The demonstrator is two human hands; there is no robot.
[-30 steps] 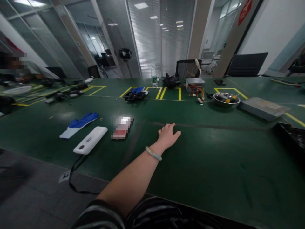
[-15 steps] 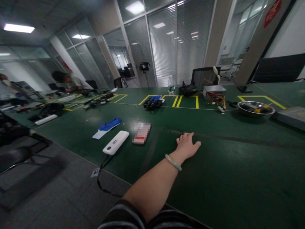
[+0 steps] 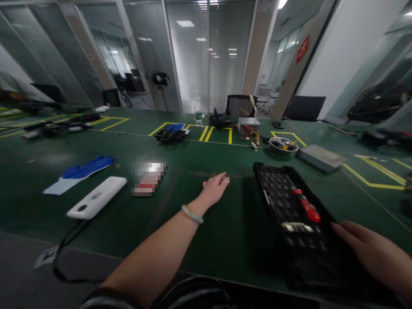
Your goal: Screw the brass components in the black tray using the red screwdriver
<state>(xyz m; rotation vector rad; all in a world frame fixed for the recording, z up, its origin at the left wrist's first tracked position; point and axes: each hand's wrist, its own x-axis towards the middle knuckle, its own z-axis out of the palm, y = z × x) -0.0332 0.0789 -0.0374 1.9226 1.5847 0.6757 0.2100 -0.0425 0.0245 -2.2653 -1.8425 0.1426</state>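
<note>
At the right, my right hand (image 3: 370,244) grips the near right edge of a long black moulded tool tray (image 3: 280,189). The tray slants over the table, its near end tilted toward me and blurred. In its slots lie a red-handled tool (image 3: 309,210) and a small white and metal piece (image 3: 298,227), neither clear enough to name further. Mid-table, my left hand (image 3: 215,189) reaches forward low over the green table (image 3: 206,231), its fingers loosely extended and holding nothing. A bracelet (image 3: 192,214) circles the left wrist.
To the left lie a white power bank-like device (image 3: 98,197) with a black strap, a blue and white glove (image 3: 85,169) and a blurred-out phone-shaped item (image 3: 149,179). Farther back are a metal bowl (image 3: 273,148), a grey box (image 3: 322,158), a power supply (image 3: 248,124) and a bottle (image 3: 198,113).
The view has turned to the right. My right hand has come into view, holding the black tool tray. My left hand's fingers are less spread than before.
</note>
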